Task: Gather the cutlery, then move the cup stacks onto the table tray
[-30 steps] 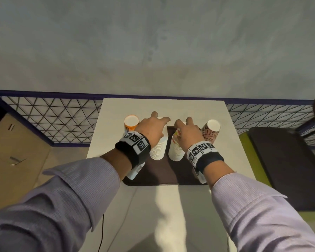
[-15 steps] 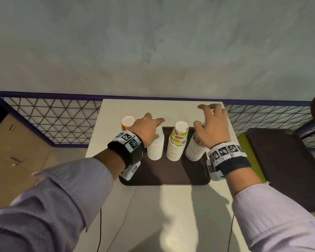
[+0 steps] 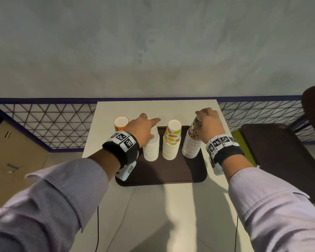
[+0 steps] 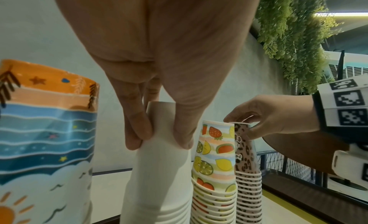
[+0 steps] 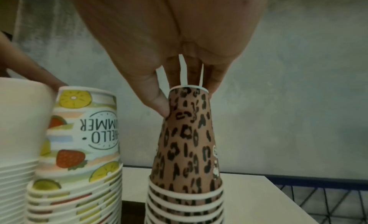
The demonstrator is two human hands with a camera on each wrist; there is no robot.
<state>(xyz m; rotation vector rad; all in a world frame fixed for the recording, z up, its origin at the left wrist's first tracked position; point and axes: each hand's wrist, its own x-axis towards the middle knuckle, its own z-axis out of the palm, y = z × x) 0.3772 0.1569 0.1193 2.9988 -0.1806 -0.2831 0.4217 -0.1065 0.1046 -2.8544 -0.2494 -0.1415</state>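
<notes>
On the white table lies a dark brown tray with three upside-down cup stacks in a row. My left hand grips the top of the plain white stack; its fingers pinch the stack from both sides. The fruit-print stack stands free in the middle. My right hand holds the top of the leopard-print stack at the tray's right, thumb and fingers round its upper cup. An orange-topped stack stands off the tray, on the left.
A dark mesh railing runs behind the table. A dark seat stands close on the right and a cardboard box on the left. Thin cables hang at the table's near side.
My right hand left the fruit-print stack and took the leopard stack, which came from beside the tray onto its right end. The left hand stayed on the white stack.
</notes>
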